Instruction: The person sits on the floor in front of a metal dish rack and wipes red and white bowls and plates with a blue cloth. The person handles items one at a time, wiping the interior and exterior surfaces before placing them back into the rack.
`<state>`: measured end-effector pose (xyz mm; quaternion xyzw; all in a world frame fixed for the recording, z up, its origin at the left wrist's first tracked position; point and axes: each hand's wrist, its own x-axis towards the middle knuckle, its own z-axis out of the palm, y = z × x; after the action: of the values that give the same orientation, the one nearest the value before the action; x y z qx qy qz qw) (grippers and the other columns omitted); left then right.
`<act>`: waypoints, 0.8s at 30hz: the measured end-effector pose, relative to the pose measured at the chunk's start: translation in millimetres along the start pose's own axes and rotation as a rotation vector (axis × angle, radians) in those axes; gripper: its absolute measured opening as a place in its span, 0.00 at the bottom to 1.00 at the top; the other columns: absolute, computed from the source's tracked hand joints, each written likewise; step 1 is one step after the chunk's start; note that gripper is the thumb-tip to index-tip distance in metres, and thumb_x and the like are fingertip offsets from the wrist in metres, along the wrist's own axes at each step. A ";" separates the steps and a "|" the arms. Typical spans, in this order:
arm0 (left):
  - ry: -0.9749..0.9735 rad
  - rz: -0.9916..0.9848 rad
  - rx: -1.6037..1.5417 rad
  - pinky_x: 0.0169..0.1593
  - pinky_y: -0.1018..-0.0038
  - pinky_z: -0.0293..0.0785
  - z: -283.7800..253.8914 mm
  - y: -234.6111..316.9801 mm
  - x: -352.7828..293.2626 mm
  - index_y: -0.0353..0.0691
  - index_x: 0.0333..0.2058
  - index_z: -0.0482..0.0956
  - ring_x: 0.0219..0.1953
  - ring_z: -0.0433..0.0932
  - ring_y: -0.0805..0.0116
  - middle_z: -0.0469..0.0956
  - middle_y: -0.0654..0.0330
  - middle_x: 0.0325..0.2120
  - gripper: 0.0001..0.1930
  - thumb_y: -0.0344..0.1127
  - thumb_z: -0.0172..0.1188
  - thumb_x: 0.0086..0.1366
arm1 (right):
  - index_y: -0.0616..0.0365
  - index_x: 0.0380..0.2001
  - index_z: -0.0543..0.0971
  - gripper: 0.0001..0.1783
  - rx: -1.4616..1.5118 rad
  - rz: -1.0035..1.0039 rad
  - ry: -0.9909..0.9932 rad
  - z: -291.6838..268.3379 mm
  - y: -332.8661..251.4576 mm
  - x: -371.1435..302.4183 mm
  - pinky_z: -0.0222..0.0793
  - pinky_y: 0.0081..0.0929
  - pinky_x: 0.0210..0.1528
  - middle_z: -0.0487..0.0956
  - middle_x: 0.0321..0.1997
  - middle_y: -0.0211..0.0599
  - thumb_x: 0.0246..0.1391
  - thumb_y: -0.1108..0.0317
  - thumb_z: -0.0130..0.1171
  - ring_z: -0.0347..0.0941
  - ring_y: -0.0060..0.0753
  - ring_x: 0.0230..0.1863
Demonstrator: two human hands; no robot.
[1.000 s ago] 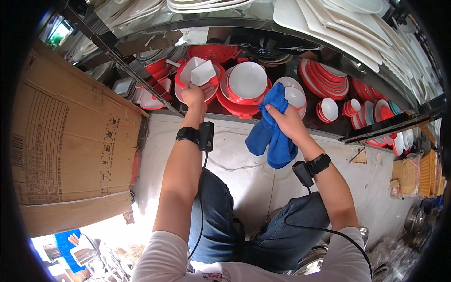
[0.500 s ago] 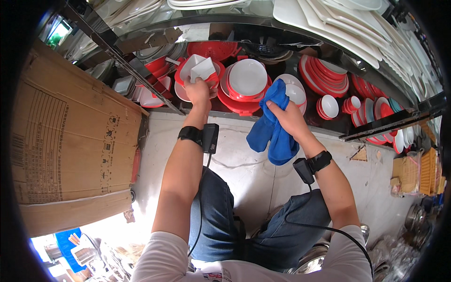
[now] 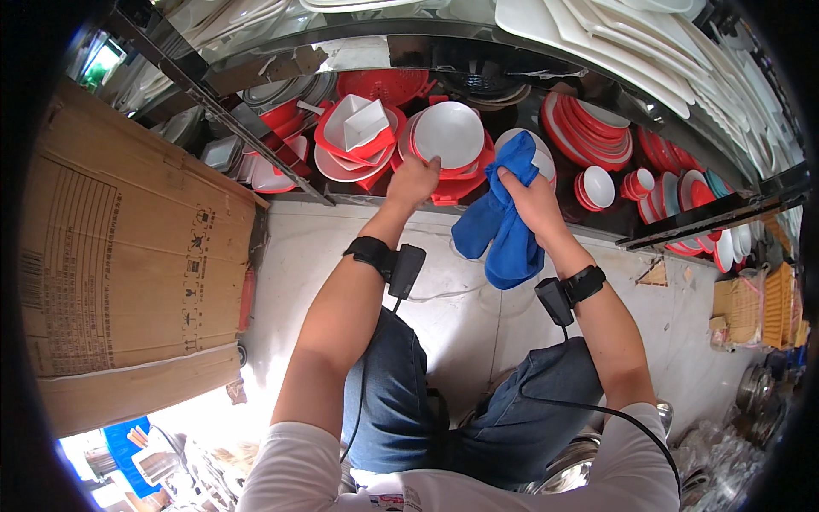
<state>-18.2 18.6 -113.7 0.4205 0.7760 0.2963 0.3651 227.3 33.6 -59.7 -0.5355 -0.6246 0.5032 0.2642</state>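
Observation:
My left hand (image 3: 414, 181) is at the near left edge of a round bowl (image 3: 449, 136), white inside and red outside. Its thumb lies on the rim and the other fingers curl underneath, partly hidden. That bowl tops a stack of red and white dishes on the low shelf. My right hand (image 3: 533, 205) grips a bunched blue cloth (image 3: 505, 230), which hangs in front of the shelf edge and covers part of a pale bowl behind it. Left of the stack, a small square white bowl (image 3: 366, 125) sits tilted in a larger red-rimmed square bowl (image 3: 338, 130).
Red plates (image 3: 573, 132) and a small bowl (image 3: 599, 187) stand farther right on the shelf. White plates (image 3: 597, 51) fill the shelf above. A tall cardboard box (image 3: 128, 256) flanks my left. Plastic-wrapped goods and metalware lie at lower right.
My left hand has let go of the square bowls and moved right to the round bowl's rim. The right hand, still holding the cloth, has shifted slightly right.

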 end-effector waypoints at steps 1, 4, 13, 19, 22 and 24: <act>-0.033 -0.063 -0.088 0.38 0.59 0.86 5.2 1.0 -2.9 0.22 0.55 0.69 0.32 0.89 0.51 0.84 0.40 0.34 0.32 0.52 0.58 0.73 | 0.64 0.54 0.82 0.29 0.003 -0.005 0.024 0.4 4.0 1.2 0.76 0.36 0.55 0.86 0.49 0.46 0.69 0.47 0.58 0.84 0.44 0.50; -0.130 -0.219 -0.371 0.27 0.60 0.88 10.7 -3.1 -4.4 0.19 0.57 0.67 0.28 0.88 0.48 0.82 0.36 0.41 0.36 0.55 0.58 0.73 | 0.66 0.53 0.82 0.30 -0.012 -0.014 0.028 2.7 -1.3 -3.5 0.76 0.37 0.54 0.87 0.47 0.48 0.68 0.46 0.58 0.84 0.49 0.50; 0.027 -0.269 -0.511 0.28 0.59 0.88 20.5 -5.8 13.6 0.26 0.48 0.78 0.24 0.86 0.49 0.87 0.42 0.31 0.26 0.49 0.61 0.70 | 0.61 0.58 0.81 0.28 -0.053 0.002 -0.014 9.0 -5.1 -7.4 0.75 0.35 0.57 0.85 0.52 0.45 0.69 0.48 0.58 0.82 0.41 0.53; 0.059 -0.232 -0.407 0.27 0.65 0.87 16.8 9.2 7.4 0.22 0.35 0.83 0.23 0.88 0.56 0.87 0.47 0.25 0.20 0.39 0.55 0.69 | 0.60 0.58 0.81 0.27 -0.072 0.030 0.004 -1.9 0.5 -7.9 0.75 0.33 0.58 0.84 0.53 0.41 0.69 0.49 0.59 0.81 0.36 0.52; 0.004 -0.164 -0.440 0.27 0.63 0.88 12.8 1.8 7.9 0.19 0.39 0.81 0.22 0.87 0.55 0.87 0.43 0.30 0.19 0.37 0.53 0.70 | 0.60 0.58 0.81 0.26 -0.060 0.017 -0.002 -1.2 3.4 -3.1 0.75 0.32 0.57 0.84 0.53 0.40 0.69 0.49 0.59 0.81 0.35 0.52; 0.015 -0.100 -0.482 0.28 0.61 0.88 15.1 9.0 1.3 0.18 0.43 0.78 0.26 0.88 0.51 0.86 0.39 0.34 0.19 0.34 0.52 0.70 | 0.61 0.55 0.82 0.27 -0.051 -0.019 0.033 -2.2 7.0 -1.7 0.75 0.35 0.57 0.85 0.51 0.44 0.68 0.49 0.59 0.82 0.41 0.52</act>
<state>-2.5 26.3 -115.6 0.2801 0.7054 0.4577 0.4631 232.5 32.1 -65.0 -0.5446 -0.6376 0.4758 0.2656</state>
